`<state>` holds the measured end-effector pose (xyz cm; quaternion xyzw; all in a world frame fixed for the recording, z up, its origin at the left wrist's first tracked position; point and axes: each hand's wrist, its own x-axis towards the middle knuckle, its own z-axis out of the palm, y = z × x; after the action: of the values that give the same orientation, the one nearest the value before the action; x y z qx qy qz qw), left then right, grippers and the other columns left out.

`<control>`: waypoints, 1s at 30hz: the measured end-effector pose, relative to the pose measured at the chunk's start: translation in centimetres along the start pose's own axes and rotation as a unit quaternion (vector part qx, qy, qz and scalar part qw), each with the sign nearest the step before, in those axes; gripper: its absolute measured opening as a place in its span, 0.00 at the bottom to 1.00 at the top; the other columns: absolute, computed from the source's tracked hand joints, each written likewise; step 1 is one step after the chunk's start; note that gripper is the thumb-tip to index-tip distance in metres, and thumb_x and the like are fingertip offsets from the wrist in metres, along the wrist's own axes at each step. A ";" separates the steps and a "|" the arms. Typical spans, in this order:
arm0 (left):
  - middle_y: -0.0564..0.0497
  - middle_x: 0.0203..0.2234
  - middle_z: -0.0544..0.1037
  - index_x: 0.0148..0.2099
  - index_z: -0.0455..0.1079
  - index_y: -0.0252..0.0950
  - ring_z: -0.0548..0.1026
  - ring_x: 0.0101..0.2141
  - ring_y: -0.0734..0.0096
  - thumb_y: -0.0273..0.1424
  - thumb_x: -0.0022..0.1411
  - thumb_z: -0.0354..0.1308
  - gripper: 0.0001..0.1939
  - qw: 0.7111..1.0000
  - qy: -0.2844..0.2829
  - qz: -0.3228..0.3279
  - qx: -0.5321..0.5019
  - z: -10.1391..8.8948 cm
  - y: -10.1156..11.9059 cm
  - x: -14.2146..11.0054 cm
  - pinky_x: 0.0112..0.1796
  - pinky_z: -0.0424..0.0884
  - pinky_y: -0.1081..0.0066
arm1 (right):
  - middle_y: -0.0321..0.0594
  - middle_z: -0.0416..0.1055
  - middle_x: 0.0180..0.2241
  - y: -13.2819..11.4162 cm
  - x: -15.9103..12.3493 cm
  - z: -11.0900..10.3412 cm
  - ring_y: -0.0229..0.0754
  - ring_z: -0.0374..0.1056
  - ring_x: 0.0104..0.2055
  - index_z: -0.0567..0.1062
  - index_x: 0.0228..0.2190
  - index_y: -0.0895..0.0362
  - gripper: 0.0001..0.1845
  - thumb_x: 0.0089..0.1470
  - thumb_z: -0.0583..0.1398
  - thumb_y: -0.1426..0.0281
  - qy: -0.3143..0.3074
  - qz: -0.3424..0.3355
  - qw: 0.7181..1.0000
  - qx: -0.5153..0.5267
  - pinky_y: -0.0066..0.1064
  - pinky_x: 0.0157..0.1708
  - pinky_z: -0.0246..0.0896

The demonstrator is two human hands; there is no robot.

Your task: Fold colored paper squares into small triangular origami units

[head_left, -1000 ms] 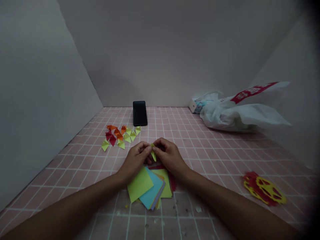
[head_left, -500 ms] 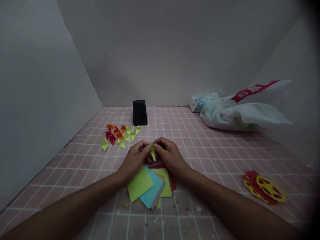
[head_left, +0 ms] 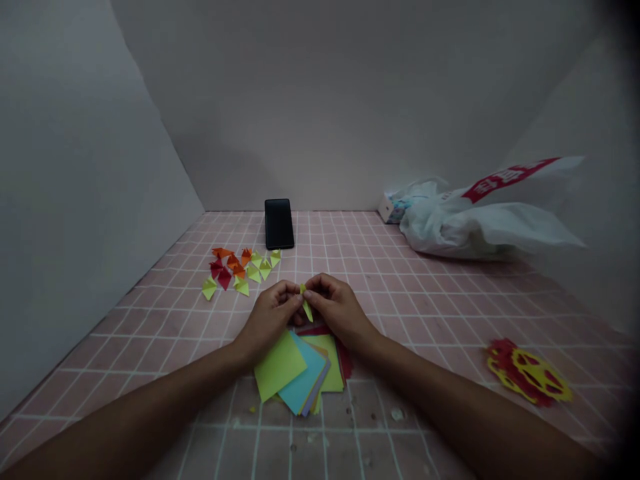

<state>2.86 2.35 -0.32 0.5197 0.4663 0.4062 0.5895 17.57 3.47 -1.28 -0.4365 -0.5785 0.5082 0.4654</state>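
Both hands meet over the middle of the pink tiled table. My left hand and my right hand each pinch a small folded yellow-green paper piece between thumb and fingers. Just below the hands lies a fanned stack of coloured square papers, green, blue, yellow and red. To the far left sits a cluster of several small folded paper triangles in yellow-green, orange and red.
A black phone leans against the back wall. A white plastic bag with a red stripe lies at the back right beside a small box. Red and yellow paper cut-outs rest at the right. Grey walls enclose the table.
The folded piece has been turned slightly between the fingertips. Both hands stay in the same place.
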 end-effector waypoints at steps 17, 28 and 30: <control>0.54 0.21 0.72 0.35 0.67 0.34 0.70 0.23 0.77 0.38 0.60 0.55 0.11 1.000 -0.001 0.007 0.015 0.0 0.1 0.1 0.28 0.68 0.76 | 0.32 0.64 0.22 0.0 0.0 0.0 0.34 0.59 0.24 0.70 0.27 0.57 0.07 0.52 0.57 0.67 -0.008 -0.001 1.000 0.003 0.26 0.24 0.55; 0.54 0.21 0.72 0.36 0.68 0.34 0.71 0.24 0.77 0.37 0.59 0.56 0.10 1.000 0.003 0.006 0.014 0.0 0.2 0.0 0.29 0.69 0.75 | 0.32 0.64 0.23 -0.1 0.0 0.0 0.34 0.59 0.24 0.70 0.27 0.58 0.06 0.51 0.57 0.68 -0.012 -0.001 1.000 0.011 0.27 0.25 0.55; 0.54 0.22 0.72 0.36 0.68 0.34 0.71 0.24 0.76 0.37 0.59 0.56 0.11 1.000 0.001 0.007 0.011 0.0 0.1 0.0 0.30 0.69 0.75 | 0.32 0.64 0.23 0.0 0.1 0.0 0.34 0.59 0.24 0.69 0.26 0.57 0.05 0.50 0.58 0.68 -0.011 0.001 1.000 0.006 0.27 0.25 0.55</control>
<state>2.82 2.39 -0.21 0.5289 0.4676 0.4055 0.5807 17.55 3.53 -1.29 -0.4284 -0.5800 0.5167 0.4616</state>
